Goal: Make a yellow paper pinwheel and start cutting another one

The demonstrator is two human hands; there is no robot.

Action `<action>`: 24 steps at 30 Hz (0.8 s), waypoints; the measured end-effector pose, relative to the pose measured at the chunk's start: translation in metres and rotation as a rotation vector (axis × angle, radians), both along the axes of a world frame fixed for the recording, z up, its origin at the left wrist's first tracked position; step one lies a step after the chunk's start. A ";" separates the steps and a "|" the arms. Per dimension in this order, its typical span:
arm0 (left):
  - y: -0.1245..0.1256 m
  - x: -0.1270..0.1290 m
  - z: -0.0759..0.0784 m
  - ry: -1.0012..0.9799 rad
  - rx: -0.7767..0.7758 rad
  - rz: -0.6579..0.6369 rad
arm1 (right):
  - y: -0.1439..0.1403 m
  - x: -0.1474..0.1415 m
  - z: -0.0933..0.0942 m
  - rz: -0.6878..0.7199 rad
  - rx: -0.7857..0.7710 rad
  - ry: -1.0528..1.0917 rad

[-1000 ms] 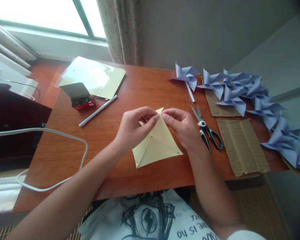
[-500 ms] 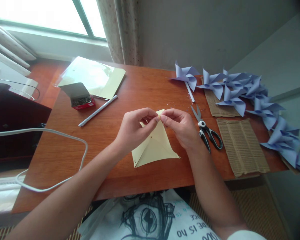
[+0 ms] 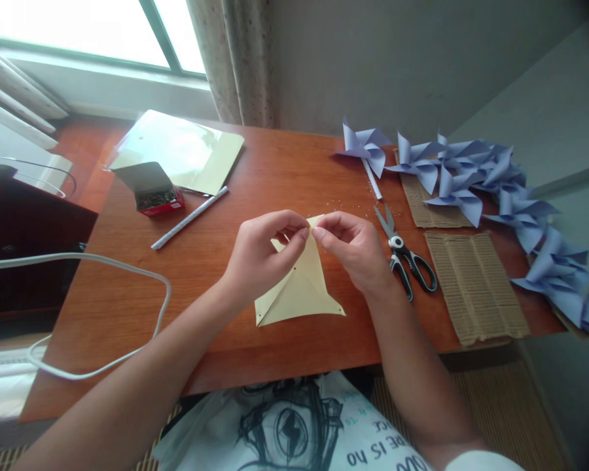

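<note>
The left hand [image 3: 275, 252] pinches the far end of one yellow paper sheet [image 3: 299, 297] over the tabletop [image 3: 279, 157]; the right hand [image 3: 351, 248] pinches it just beside. The sheet is probably light, flexible and easily creased, so it is better to hold it gently at the corners. From left, I count one open box [image 3: 161, 208], one paper packet [image 3: 186, 147], one loose rolled stick [image 3: 190, 218], one scissors [image 3: 397, 243], two clearly visible cardboard pieces [image 3: 476, 288], and several lilac pinwheels [image 3: 456, 196], too overlapped for exact number.
</note>
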State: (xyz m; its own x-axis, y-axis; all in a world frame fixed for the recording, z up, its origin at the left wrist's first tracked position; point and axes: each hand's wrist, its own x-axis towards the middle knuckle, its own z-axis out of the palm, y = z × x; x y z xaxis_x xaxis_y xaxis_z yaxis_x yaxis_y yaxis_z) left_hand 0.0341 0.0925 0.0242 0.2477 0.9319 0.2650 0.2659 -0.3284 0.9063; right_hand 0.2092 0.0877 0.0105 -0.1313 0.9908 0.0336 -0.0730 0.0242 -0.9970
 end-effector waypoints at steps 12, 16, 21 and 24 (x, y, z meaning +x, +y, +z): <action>0.002 0.000 -0.001 -0.196 -0.176 -0.017 | -0.002 -0.002 0.003 -0.025 0.020 -0.065; 0.003 0.000 -0.001 -0.202 -0.192 -0.030 | -0.002 -0.001 0.003 -0.032 0.029 -0.094; 0.003 0.000 -0.001 -0.194 -0.178 -0.024 | -0.003 -0.002 0.004 -0.033 0.046 -0.101; 0.003 -0.001 -0.001 -0.174 -0.153 -0.021 | -0.003 -0.003 0.004 -0.040 0.062 -0.104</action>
State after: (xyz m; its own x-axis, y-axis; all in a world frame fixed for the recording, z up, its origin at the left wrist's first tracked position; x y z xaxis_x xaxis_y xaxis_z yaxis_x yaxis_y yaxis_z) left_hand 0.0332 0.0959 0.0228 0.2302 0.9597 0.1611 0.0961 -0.1872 0.9776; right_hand 0.2066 0.0849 0.0142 -0.0975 0.9918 0.0830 0.0325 0.0865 -0.9957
